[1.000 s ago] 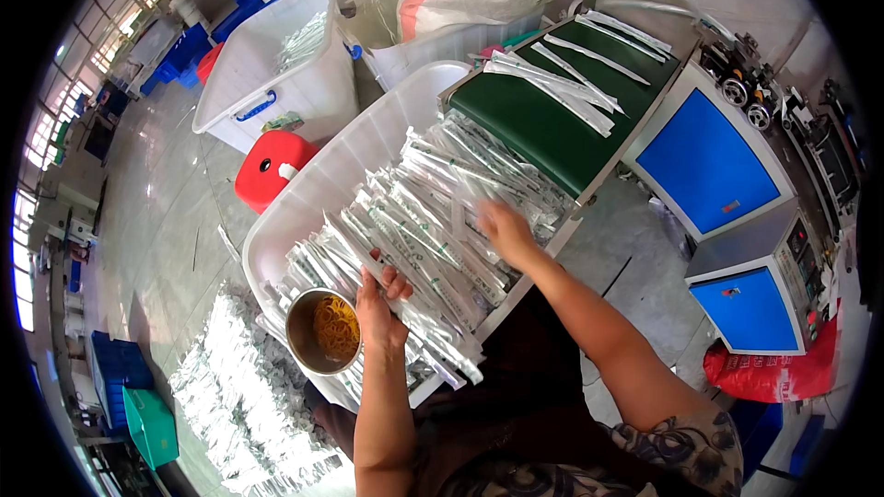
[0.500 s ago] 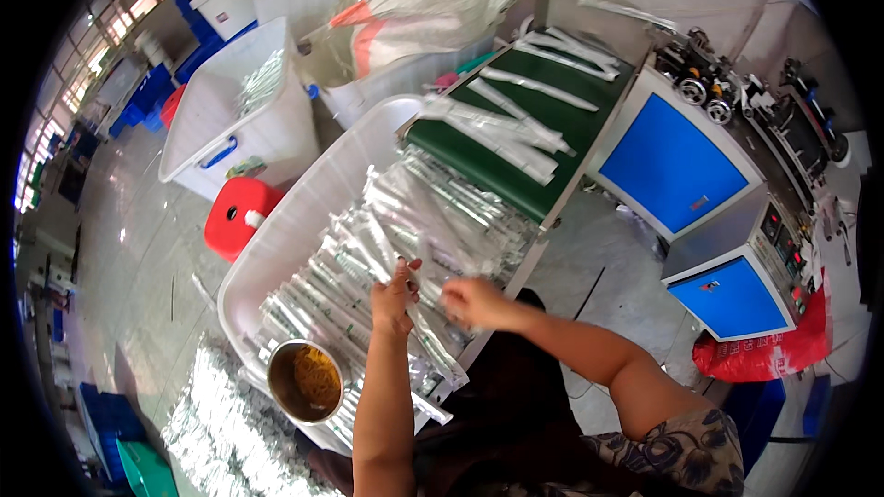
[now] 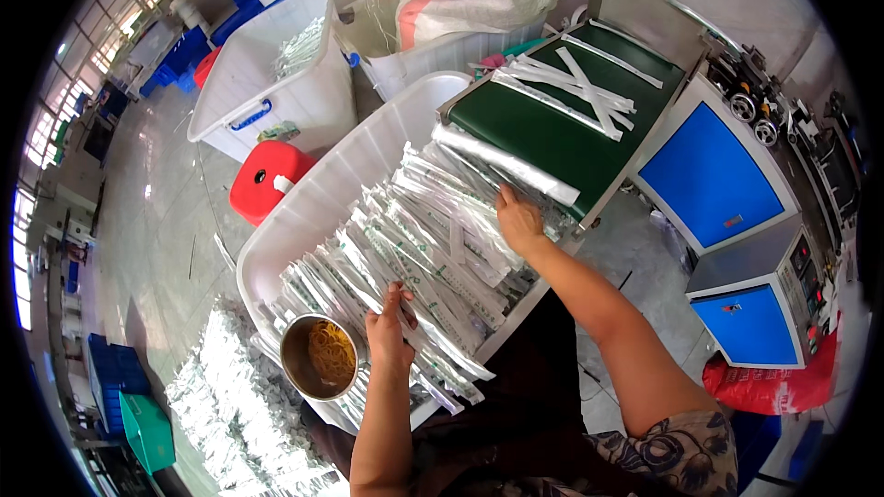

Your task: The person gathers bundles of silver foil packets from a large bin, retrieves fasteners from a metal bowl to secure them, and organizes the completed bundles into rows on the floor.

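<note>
Long, thin packets in clear and silvery wrap [image 3: 396,262] lie side by side in a white plastic tub [image 3: 276,244]. My left hand [image 3: 390,331] is closed on wrapped packets near the tub's front; how many is unclear. At the right side of the tub, my right hand [image 3: 521,224] rests over packets just below the conveyor's end, its fingers stretched forward and partly hidden. Several more packets lie on the green conveyor belt [image 3: 516,133], one hanging along its near edge. Left of my left hand stands a metal cup [image 3: 293,350] with yellow rubber bands [image 3: 331,352].
A red plastic stool [image 3: 267,179] stands beyond the tub's left side. Farther back are another white tub [image 3: 249,92] and a woven sack [image 3: 479,5]. Blue-doored machine cabinets [image 3: 718,175] stand right of the belt. A silvery heap of packets [image 3: 230,396] lies at lower left.
My right hand has moved away from my left, forward and right to the belt's end. Packets on the belt have shifted toward the tub. The left hand stays about where it was.
</note>
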